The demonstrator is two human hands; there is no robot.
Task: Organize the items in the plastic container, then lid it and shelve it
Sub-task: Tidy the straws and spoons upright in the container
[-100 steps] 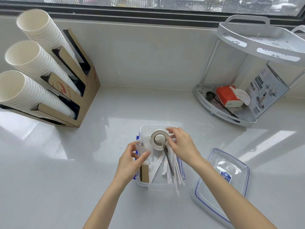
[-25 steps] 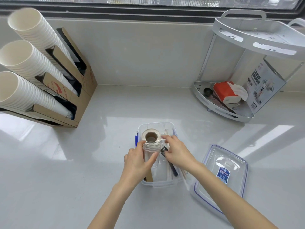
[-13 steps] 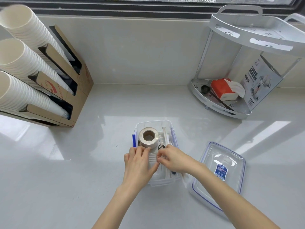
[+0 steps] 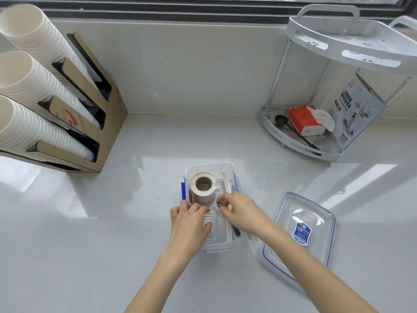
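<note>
The clear plastic container [image 4: 209, 165] with blue latches stands open on the white counter in front of me. A roll of beige tape [image 4: 202, 187] sits on edge in its far left corner. A stack of clear cups [image 4: 213, 219] lies on its side in the near half. My left hand [image 4: 189, 225] lies over the cups, thumb curled round their side. My right hand [image 4: 242, 214] pinches at the cups' rim with curled fingertips. White wrapped sticks [image 4: 225, 180] and a black spoon handle [image 4: 236, 232] lie along the right side. The clear lid [image 4: 300, 231] rests upside down on the counter to the right.
A white two-tier corner rack [image 4: 338, 152] stands at the back right, holding a red tissue pack [image 4: 302, 118], a dark scoop and a printed box [image 4: 358, 109]. A cardboard dispenser [image 4: 90, 123] with paper cup stacks [image 4: 27, 80] fills the back left.
The clear cups went from upright beside the tape to lying flat in the container's near half. Both hands lowered with them. The tape roll now stands in the far left corner.
</note>
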